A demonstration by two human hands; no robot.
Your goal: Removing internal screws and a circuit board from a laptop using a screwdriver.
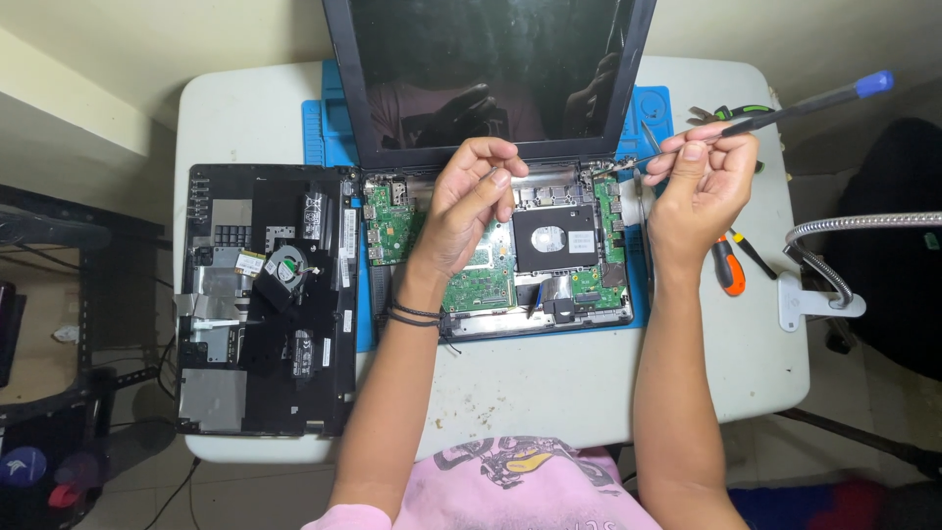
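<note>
the opened laptop (496, 245) sits mid surface (549, 383) on a blue mat (319, 128), green board exposed. right hand (699, 182) fingers pinch a blue-tipped screwdriver (785, 110) at the right hinge. left hand (469, 201) fingers curl narrow over the board, holding nothing visible. removed black cover (260, 294) lies left.

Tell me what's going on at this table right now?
A person is working on an opened laptop with its green circuit board exposed. The right hand holds a long screwdriver, tip at the right hinge corner. The left hand pinches something too small to identify. The removed black cover lies to the left.
</note>
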